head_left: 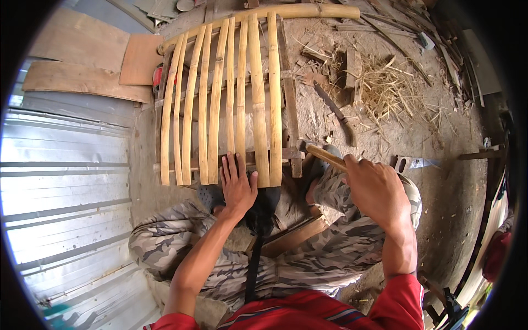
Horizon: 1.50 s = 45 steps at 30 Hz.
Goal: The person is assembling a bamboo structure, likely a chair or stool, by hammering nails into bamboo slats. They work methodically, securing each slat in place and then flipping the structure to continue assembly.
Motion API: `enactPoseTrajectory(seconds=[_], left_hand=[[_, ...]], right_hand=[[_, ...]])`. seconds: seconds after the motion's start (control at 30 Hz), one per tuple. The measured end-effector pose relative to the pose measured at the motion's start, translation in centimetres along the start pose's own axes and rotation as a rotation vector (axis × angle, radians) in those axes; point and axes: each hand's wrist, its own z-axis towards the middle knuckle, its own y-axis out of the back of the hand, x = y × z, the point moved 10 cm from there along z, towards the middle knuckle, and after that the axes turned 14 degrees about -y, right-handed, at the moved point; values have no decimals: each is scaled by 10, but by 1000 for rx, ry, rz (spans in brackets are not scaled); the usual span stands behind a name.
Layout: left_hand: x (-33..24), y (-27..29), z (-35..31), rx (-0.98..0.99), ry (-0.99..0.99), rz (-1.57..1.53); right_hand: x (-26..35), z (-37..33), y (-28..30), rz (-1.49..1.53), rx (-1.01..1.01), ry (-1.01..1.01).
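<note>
Several long yellow bamboo slats (pixel 216 104) lie side by side, with gaps, across a wooden frame (pixel 290 107) in front of me. My left hand (pixel 237 187) rests on the near ends of the slats, its fingers stretched out and slightly apart. To the right, my right hand (pixel 379 190) is wrapped round the wooden handle of a hammer (pixel 327 156). The hammer's head points left, just right of the frame's near corner and apart from the slats. Part of the handle is hidden in my fist.
A thick bamboo pole (pixel 324 11) lies along the far end. On the floor at right are a machete-like blade (pixel 331 105), a pile of bamboo shavings (pixel 390 91) and a saw (pixel 421 163). Corrugated metal sheeting (pixel 66 179) and wooden boards (pixel 82 82) stand at left.
</note>
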Motion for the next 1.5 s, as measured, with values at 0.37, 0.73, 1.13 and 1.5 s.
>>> enactPoseTrajectory(seconds=[0.37,0.73,1.13,1.5], left_hand=[[-17,15,7,142,55,113],[1,47,32,-76,30,38],[43,8,67,94,90,-180],[73,-6,68,258,14,-533]], right_hand=[[14,-12,-55,-59,204,108],[1,-6,-68,109,226,76],[55,5,-141,631,172,-252],[81,19,-169,493,-51,-147]])
